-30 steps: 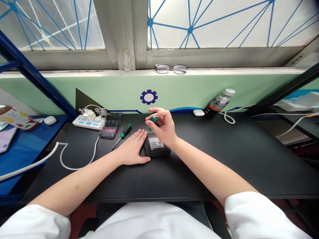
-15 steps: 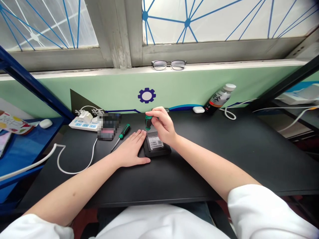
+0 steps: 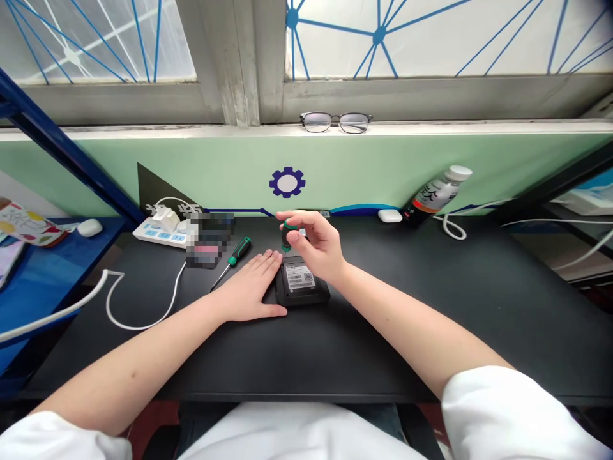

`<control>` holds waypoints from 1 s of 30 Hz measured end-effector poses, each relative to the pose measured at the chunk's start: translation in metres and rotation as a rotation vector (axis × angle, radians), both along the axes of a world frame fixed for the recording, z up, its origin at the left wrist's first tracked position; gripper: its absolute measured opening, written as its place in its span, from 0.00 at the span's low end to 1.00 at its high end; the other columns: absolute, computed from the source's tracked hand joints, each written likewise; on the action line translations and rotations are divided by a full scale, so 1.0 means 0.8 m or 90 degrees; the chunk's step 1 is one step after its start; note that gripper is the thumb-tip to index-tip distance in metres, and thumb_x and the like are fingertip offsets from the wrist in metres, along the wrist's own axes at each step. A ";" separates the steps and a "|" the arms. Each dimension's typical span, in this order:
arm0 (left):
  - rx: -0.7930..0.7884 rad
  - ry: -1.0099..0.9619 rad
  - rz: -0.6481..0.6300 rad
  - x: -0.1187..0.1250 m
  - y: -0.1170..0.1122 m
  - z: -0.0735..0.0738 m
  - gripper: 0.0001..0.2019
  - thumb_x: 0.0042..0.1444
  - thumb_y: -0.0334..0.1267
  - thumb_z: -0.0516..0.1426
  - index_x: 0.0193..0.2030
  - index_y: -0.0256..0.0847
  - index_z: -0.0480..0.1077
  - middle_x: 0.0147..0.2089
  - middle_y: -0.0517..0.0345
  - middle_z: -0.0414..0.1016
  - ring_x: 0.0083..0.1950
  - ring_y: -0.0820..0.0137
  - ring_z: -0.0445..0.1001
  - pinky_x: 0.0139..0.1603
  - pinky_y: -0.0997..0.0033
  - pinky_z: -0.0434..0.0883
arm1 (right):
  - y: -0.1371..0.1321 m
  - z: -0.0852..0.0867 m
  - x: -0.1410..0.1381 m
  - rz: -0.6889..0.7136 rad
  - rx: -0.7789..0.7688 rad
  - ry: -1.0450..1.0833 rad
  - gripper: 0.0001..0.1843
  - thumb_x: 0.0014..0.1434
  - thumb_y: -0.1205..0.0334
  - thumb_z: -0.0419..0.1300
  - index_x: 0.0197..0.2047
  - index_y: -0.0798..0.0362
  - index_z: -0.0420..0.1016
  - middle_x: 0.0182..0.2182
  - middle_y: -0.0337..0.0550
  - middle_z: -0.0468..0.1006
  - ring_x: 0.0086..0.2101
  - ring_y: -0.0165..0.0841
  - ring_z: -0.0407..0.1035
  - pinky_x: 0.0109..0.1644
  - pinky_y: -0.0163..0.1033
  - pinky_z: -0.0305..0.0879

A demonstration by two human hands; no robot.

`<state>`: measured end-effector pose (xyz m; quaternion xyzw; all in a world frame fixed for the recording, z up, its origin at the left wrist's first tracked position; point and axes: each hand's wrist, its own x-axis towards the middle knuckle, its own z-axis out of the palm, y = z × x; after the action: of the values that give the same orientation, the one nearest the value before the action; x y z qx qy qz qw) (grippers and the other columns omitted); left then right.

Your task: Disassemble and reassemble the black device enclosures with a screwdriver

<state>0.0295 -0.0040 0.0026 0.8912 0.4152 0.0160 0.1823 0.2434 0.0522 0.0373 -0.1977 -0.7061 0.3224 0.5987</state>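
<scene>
Black electronic device (image 3: 301,281) lies flat on the bench (image 3: 383,306), in front of the person, label (image 3: 299,276) side up. Left hand (image 3: 253,284) palm-down beside it: fingers extended and held nearly together, thumb splayed wide toward the front edge, nothing grasped. Fingertips at the device's left side, probably bracing it so it doesn't slide or turn.

Right hand (image 3: 318,246) above the device has a green-and-black screwdriver (image 3: 286,236): fingers bent around the handle, thumb on the near side, index over the top; a loose-looking hold, likely so the handle can be turned. Tool near upright, shaft down at the device's far left corner, presumably to line up with a screw there; tip contact too small to confirm.

Second screwdriver (image 3: 240,251) lies on the bench left of the device, just beyond the left hand, untouched; looks parked within reach. Power strip (image 3: 160,231) farther left, bottle (image 3: 433,197) and white case (image 3: 389,215) back right, well apart from the hands.
</scene>
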 end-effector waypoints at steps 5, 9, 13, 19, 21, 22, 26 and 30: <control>0.022 -0.005 0.000 -0.003 0.001 -0.006 0.58 0.64 0.71 0.57 0.85 0.34 0.37 0.86 0.38 0.37 0.86 0.44 0.37 0.84 0.44 0.44 | 0.002 0.005 0.002 -0.005 0.073 -0.012 0.13 0.76 0.57 0.55 0.52 0.45 0.81 0.48 0.46 0.80 0.43 0.36 0.77 0.45 0.46 0.78; 0.016 0.016 0.001 -0.002 0.000 -0.006 0.59 0.64 0.72 0.56 0.85 0.32 0.37 0.86 0.37 0.36 0.86 0.45 0.37 0.84 0.46 0.44 | 0.002 0.004 0.001 -0.007 0.075 0.006 0.13 0.75 0.61 0.56 0.53 0.44 0.81 0.44 0.43 0.72 0.36 0.30 0.70 0.39 0.42 0.75; 0.016 0.022 0.003 -0.001 0.000 -0.002 0.60 0.64 0.72 0.57 0.85 0.33 0.35 0.86 0.37 0.36 0.86 0.44 0.37 0.84 0.46 0.44 | 0.004 0.002 -0.001 -0.034 0.069 -0.020 0.09 0.71 0.57 0.65 0.53 0.45 0.79 0.41 0.42 0.72 0.37 0.32 0.68 0.41 0.43 0.75; 0.014 0.024 0.000 -0.001 0.000 -0.001 0.59 0.64 0.71 0.57 0.85 0.32 0.35 0.86 0.37 0.35 0.86 0.44 0.37 0.84 0.44 0.44 | 0.004 0.002 -0.003 -0.019 0.008 -0.022 0.13 0.69 0.49 0.66 0.52 0.44 0.76 0.49 0.45 0.75 0.43 0.34 0.75 0.45 0.44 0.80; 0.015 0.023 0.000 -0.001 0.000 -0.001 0.60 0.64 0.71 0.57 0.85 0.32 0.35 0.86 0.36 0.35 0.86 0.44 0.37 0.84 0.44 0.44 | 0.001 0.003 -0.004 0.022 -0.024 -0.017 0.14 0.69 0.48 0.66 0.53 0.45 0.75 0.51 0.46 0.77 0.45 0.35 0.78 0.50 0.46 0.81; 0.013 0.025 0.001 -0.001 0.001 -0.001 0.60 0.64 0.71 0.57 0.85 0.31 0.35 0.86 0.36 0.35 0.86 0.44 0.37 0.84 0.44 0.44 | -0.001 0.003 -0.004 0.036 -0.038 -0.015 0.15 0.69 0.48 0.66 0.53 0.45 0.74 0.50 0.46 0.79 0.45 0.35 0.79 0.52 0.47 0.82; 0.017 0.021 0.001 -0.003 0.001 -0.005 0.60 0.63 0.72 0.57 0.85 0.32 0.34 0.86 0.37 0.35 0.86 0.43 0.37 0.84 0.44 0.45 | -0.006 0.002 -0.002 0.088 -0.080 -0.006 0.17 0.71 0.46 0.63 0.56 0.47 0.73 0.52 0.48 0.82 0.47 0.37 0.81 0.56 0.51 0.82; 0.031 0.014 0.000 -0.004 0.001 -0.009 0.60 0.64 0.72 0.57 0.85 0.34 0.34 0.86 0.38 0.36 0.86 0.45 0.37 0.85 0.45 0.44 | -0.005 -0.001 0.000 0.097 -0.071 0.003 0.15 0.75 0.48 0.58 0.58 0.46 0.73 0.52 0.48 0.82 0.50 0.38 0.80 0.55 0.50 0.81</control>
<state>0.0260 -0.0029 -0.0042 0.8955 0.4165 0.0161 0.1558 0.2435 0.0482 0.0361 -0.1759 -0.6984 0.4063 0.5623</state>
